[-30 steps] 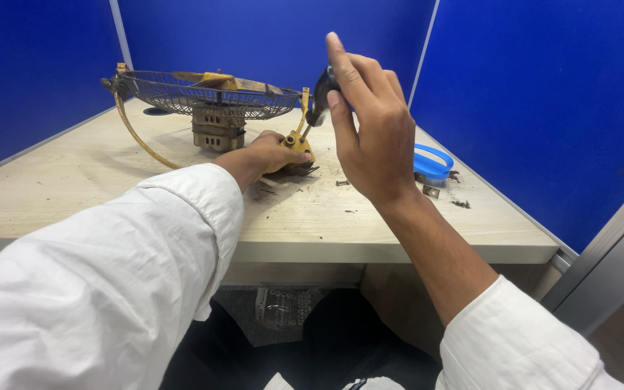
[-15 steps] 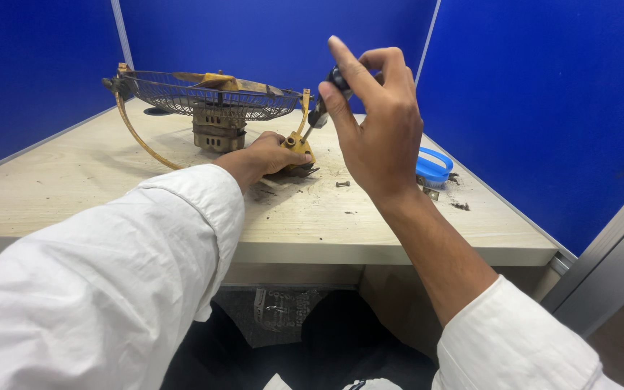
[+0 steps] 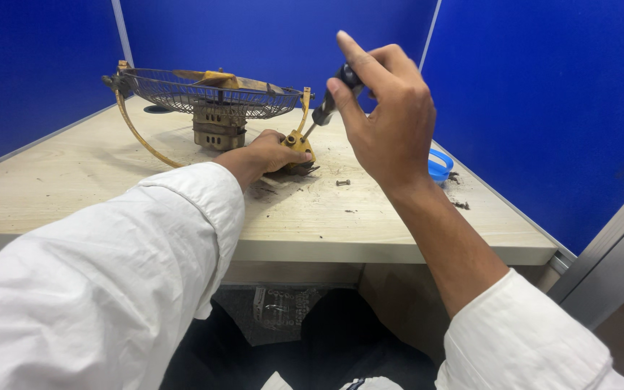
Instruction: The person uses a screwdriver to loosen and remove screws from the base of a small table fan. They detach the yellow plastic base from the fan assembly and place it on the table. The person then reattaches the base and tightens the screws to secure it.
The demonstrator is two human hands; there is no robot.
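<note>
Left hand (image 3: pixel 272 153) grips the yellow fan bracket (image 3: pixel 299 141) on the counter (image 3: pixel 52 195). Right hand (image 3: pixel 384 119) is closed around a black-handled screwdriver (image 3: pixel 326 108), tip at the bracket. A loose screw (image 3: pixel 342 183) lies just beside it.

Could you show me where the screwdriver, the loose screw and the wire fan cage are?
screwdriver (image 3: pixel 324 112), head view, on its black handle below the right hand's fingers.
loose screw (image 3: pixel 342 183), head view, on its middle, lying on the table.
wire fan cage (image 3: pixel 182 94), head view, on the mesh's front side.
</note>
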